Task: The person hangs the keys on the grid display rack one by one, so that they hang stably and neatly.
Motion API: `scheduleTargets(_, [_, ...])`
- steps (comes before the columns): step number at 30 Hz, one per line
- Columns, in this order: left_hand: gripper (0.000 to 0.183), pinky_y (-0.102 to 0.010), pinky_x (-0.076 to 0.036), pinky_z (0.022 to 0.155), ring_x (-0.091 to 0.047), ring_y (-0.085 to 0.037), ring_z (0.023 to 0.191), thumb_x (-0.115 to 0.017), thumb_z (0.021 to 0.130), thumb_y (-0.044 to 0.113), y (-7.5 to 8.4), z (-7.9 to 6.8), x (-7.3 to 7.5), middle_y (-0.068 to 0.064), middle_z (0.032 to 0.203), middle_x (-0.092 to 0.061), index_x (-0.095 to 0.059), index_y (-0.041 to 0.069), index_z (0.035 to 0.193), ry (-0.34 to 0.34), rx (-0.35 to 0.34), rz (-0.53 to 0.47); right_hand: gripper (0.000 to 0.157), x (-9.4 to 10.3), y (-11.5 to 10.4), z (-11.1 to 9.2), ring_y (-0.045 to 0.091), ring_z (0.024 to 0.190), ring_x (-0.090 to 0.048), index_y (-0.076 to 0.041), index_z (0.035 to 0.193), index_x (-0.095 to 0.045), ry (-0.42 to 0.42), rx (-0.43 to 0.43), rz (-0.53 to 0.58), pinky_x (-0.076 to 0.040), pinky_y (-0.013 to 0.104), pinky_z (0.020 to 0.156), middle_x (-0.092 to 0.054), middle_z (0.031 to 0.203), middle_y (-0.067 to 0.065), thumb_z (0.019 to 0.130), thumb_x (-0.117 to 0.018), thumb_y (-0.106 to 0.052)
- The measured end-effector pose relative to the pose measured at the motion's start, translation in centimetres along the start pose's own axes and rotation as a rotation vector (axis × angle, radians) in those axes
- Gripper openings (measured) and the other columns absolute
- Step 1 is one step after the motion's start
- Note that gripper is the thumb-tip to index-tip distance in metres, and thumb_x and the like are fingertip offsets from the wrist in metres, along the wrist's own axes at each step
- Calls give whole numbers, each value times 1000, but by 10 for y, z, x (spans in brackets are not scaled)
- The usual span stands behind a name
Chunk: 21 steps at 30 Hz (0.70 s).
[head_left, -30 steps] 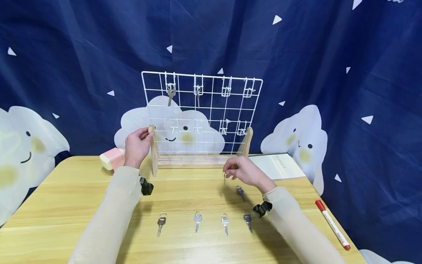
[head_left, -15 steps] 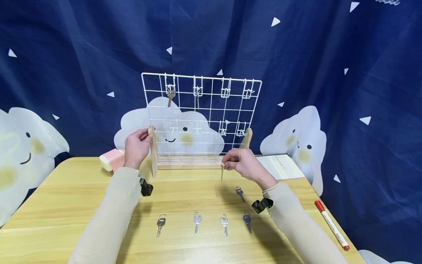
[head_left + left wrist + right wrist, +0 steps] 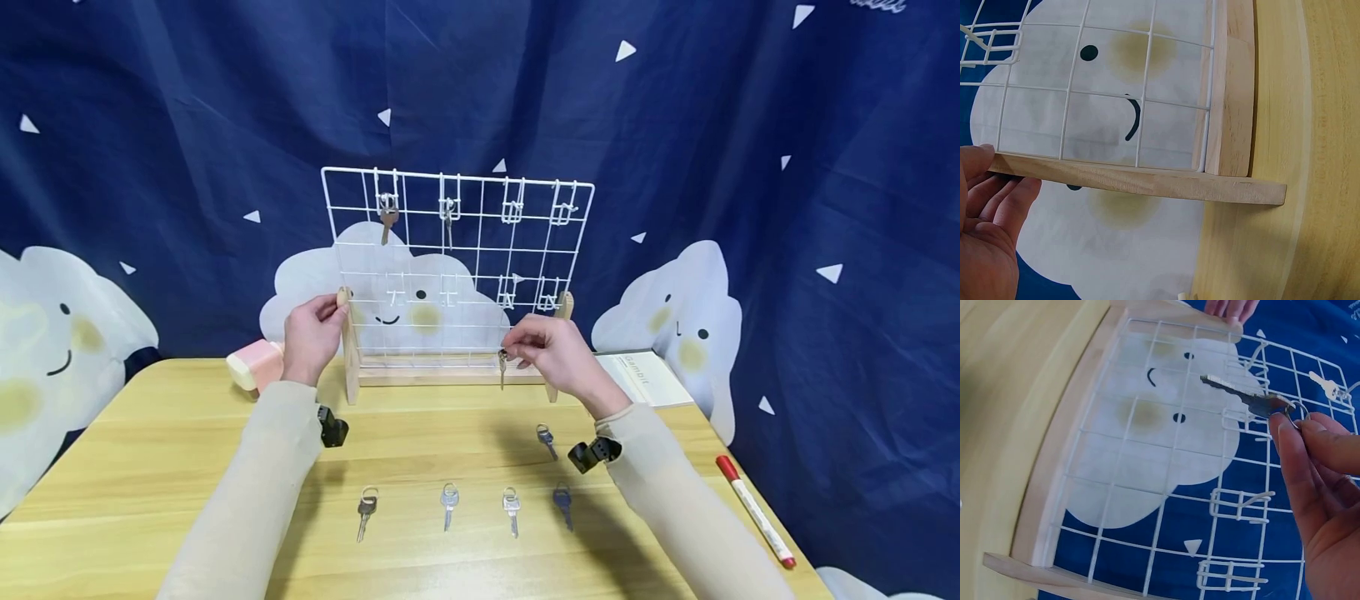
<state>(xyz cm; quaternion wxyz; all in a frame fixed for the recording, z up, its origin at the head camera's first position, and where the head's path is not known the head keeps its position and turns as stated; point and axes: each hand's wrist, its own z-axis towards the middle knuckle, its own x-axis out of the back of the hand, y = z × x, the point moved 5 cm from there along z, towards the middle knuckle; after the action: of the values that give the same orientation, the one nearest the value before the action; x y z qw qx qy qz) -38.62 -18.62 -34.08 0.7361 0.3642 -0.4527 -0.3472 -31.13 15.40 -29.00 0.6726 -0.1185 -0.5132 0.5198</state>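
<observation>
My left hand [image 3: 312, 337] grips the top of the left wooden post [image 3: 1147, 182] of a white wire grid rack [image 3: 480, 250]. Between thumb and fingers my right hand [image 3: 553, 354] pinches the ring of a key [image 3: 1244, 400], which dangles in front of the rack's lower right part. Two more keys hang from top-row hooks: a brownish key [image 3: 388, 218] at the left and a thin-looking key [image 3: 448, 218] beside it. Bare hooks [image 3: 1241, 506] show at the top right and along the lower row.
Lying on the table [image 3: 187, 467] are several ringed keys, among them a dark-headed key [image 3: 367, 508] and a silver key [image 3: 512, 507]. A pink-and-cream object [image 3: 257, 365] is at the left, a book [image 3: 648, 377] at the back right, and a red-capped marker [image 3: 756, 512] along the right edge.
My right hand has risen from low over the table toward the rack, lifting the key with it. The left hand keeps its hold on the post.
</observation>
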Motion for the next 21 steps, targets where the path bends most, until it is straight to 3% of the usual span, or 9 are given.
scheduleTargets(8, [35,-37,-51,94,-62,-28,113,-57,100,14,2,-2,2,-19,124,-64,-60,-2,132,6,1,-9,14,10,-8,10,30,74,-69,4,90,-73,43,23,-28,-60,35,65,-68,85,9,87,-64,14])
scheduleTargets(15, [34,-39,-51,94,-62,-28,112,-58,100,15,0,0,2,-19,123,-64,-62,-2,129,15,-19,-12,15,26,-12,22,21,73,-68,0,89,-74,98,27,-59,-59,35,63,-69,84,6,88,-65,12])
scheduleTargets(21, [34,-40,-51,94,-62,-30,112,-59,99,15,2,0,6,-20,122,-65,-63,-3,128,20,-39,-8,13,39,-19,33,26,76,-68,-1,91,-74,138,9,-95,-59,35,64,-69,85,5,89,-66,9])
